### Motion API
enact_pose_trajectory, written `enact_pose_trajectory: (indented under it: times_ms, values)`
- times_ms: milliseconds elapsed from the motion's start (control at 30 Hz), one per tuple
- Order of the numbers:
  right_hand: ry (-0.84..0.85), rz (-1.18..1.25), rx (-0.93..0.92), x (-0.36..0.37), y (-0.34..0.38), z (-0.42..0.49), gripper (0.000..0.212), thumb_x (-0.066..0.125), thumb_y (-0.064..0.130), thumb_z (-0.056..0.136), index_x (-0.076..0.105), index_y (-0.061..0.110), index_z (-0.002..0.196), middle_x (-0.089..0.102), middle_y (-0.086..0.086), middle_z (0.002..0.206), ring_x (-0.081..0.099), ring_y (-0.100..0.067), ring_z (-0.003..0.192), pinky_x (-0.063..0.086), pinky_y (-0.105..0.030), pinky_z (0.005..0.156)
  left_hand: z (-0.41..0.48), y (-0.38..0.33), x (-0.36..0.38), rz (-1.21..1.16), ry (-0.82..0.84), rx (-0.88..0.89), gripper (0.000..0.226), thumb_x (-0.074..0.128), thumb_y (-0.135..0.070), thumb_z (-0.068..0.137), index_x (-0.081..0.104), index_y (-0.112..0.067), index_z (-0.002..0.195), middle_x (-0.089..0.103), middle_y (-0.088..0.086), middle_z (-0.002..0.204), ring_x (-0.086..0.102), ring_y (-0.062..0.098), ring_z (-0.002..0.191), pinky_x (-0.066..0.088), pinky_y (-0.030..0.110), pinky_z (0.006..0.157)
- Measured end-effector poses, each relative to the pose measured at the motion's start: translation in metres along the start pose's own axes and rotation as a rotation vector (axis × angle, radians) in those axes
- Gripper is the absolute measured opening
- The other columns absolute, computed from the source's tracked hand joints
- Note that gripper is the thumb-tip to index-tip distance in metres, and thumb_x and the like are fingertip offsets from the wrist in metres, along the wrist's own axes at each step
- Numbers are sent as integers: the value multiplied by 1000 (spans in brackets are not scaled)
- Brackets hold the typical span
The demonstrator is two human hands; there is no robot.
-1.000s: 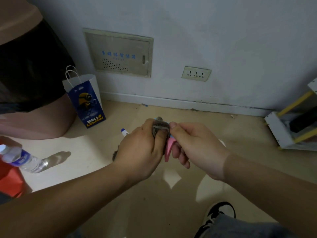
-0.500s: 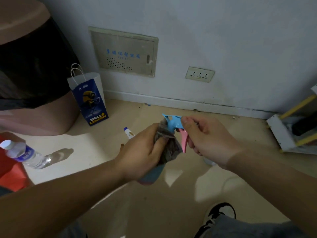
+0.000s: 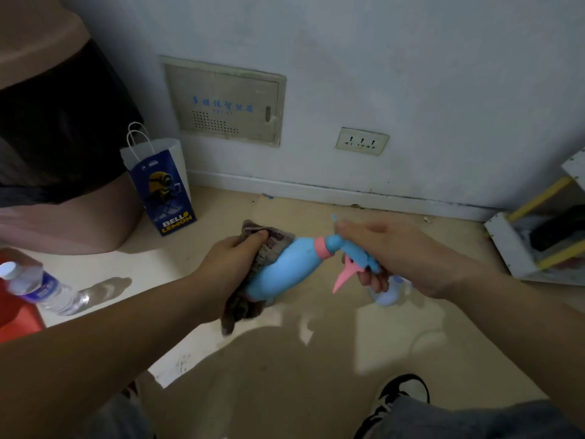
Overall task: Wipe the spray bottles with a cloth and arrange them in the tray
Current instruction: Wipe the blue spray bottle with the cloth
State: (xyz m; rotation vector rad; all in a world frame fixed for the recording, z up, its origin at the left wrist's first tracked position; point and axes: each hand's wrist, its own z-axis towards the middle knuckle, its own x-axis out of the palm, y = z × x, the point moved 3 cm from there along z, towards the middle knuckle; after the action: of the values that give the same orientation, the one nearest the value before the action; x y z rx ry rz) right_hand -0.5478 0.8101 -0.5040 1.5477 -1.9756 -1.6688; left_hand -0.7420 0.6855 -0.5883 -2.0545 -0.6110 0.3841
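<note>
A light blue spray bottle [image 3: 286,269] with a pink collar and pink trigger lies nearly sideways in the air above the floor. My right hand [image 3: 384,248] grips its blue spray head, nozzle pointing away. My left hand [image 3: 232,258] presses a grey-brown cloth [image 3: 264,248] around the bottle's lower body; part of the cloth hangs below my wrist. A second pale bottle [image 3: 391,293] shows on the floor just under my right hand, mostly hidden. No tray is clearly in view.
A blue paper bag [image 3: 161,185] stands by the wall. A pink bin [image 3: 60,172] with a black liner fills the left. A clear water bottle [image 3: 41,288] lies on a red object [image 3: 14,315]. A white-and-yellow rack [image 3: 538,245] stands at right. My shoe [image 3: 400,396] is below.
The bottle has swung from upright to nearly sideways. My left hand with the cloth slid from the spray head down to the bottle's body, and my hands moved apart.
</note>
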Motion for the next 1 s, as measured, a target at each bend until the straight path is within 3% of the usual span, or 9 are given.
enact_pose_trajectory:
  times_ms: [100, 167, 267, 433, 567, 667, 767, 867, 1000]
  values:
    - [21, -130, 31, 10, -3, -1, 61, 47, 58, 100, 66, 3, 80, 56, -10, 52, 48, -24, 49, 40, -31, 49, -8, -3, 6, 158, 7, 139, 39, 52, -53, 102, 69, -18, 102, 75, 20, 90, 73, 38, 75, 58, 46, 65]
    - [4, -134, 26, 15, -4, -2, 61, 44, 57, 101, 66, 5, 79, 56, -9, 50, 46, -23, 47, 38, -28, 45, -8, -4, 6, 447, -68, 325, 43, 40, -53, 105, 66, -22, 92, 71, 7, 89, 69, 30, 87, 55, 47, 79]
    - [-24, -79, 22, 19, -5, -1, 59, 45, 56, 102, 67, 6, 78, 60, -17, 55, 46, -24, 48, 34, -25, 43, -21, -5, 18, 830, -126, 623, 46, 25, -56, 102, 58, -25, 90, 62, 4, 93, 59, 30, 91, 49, 46, 80]
    - [37, -108, 3, 35, -3, -1, 57, 42, 54, 103, 61, 12, 70, 60, -9, 51, 50, -21, 45, 37, -23, 43, -41, -3, 35, 1072, 10, 1053, 34, 42, -44, 100, 63, -19, 109, 62, 0, 101, 56, 26, 92, 46, 42, 82]
    - [-19, -168, -34, 26, 1, 1, 56, 44, 53, 103, 65, 8, 76, 61, -7, 51, 54, -18, 44, 39, -22, 42, -7, -11, 10, 1033, 92, 876, 42, 29, -52, 104, 62, -24, 107, 61, -3, 97, 55, 18, 86, 49, 46, 79]
    - [-56, -231, -90, 19, 1, 2, 55, 43, 53, 102, 65, 10, 77, 65, -11, 56, 60, -20, 49, 45, -25, 48, 3, -10, 0, 651, 13, 467, 43, 33, -51, 108, 66, -23, 114, 68, 4, 105, 64, 21, 92, 56, 44, 82]
    - [-77, -300, -164, 17, 0, 2, 56, 42, 55, 102, 63, 8, 79, 70, -17, 70, 64, -20, 51, 54, -36, 62, -7, 1, 8, 141, 54, 14, 35, 51, -51, 103, 65, -24, 120, 72, 5, 109, 72, 21, 90, 58, 26, 60]
    - [-97, -335, -203, 17, -3, 3, 58, 40, 56, 101, 62, 6, 82, 72, -16, 75, 62, -14, 48, 53, -36, 64, -9, 2, 7, 109, 50, 43, 32, 58, -51, 100, 70, -23, 110, 76, 4, 100, 75, 16, 82, 58, 26, 61]
    - [-131, -348, -242, 18, -1, -3, 53, 44, 51, 101, 63, 8, 77, 68, -9, 67, 57, -15, 49, 48, -33, 63, 3, 2, -14, 312, -134, 150, 34, 46, -32, 108, 70, -11, 95, 72, 13, 94, 69, 31, 92, 57, 44, 84]
